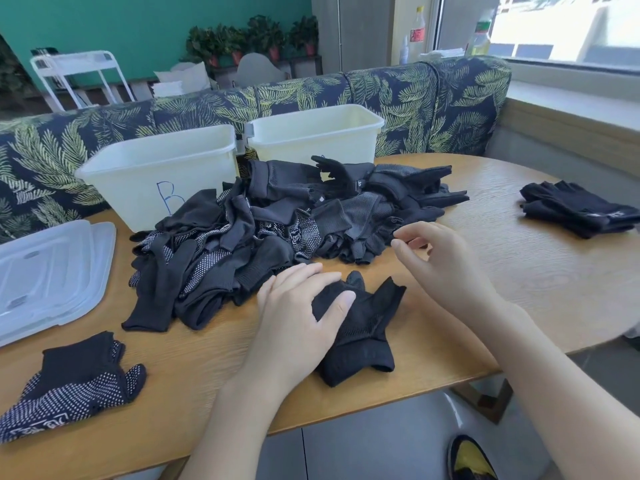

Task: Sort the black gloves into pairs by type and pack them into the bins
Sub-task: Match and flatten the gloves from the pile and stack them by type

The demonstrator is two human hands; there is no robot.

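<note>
Left hand on a mesh glove at the near table edge

The mesh glove (360, 327) lies under the left hand (298, 317), fingers flat, gripping nothing; the right hand (446, 261) hovers loosely curled, empty, beside the glove pile (277, 230), bins (162, 168) beyond.

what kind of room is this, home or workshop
Probably a home or casual lounge corner, not a workshop: a leaf-print sofa runs behind the wooden table, potted plants line the green wall, and bottles stand by a window.
</note>
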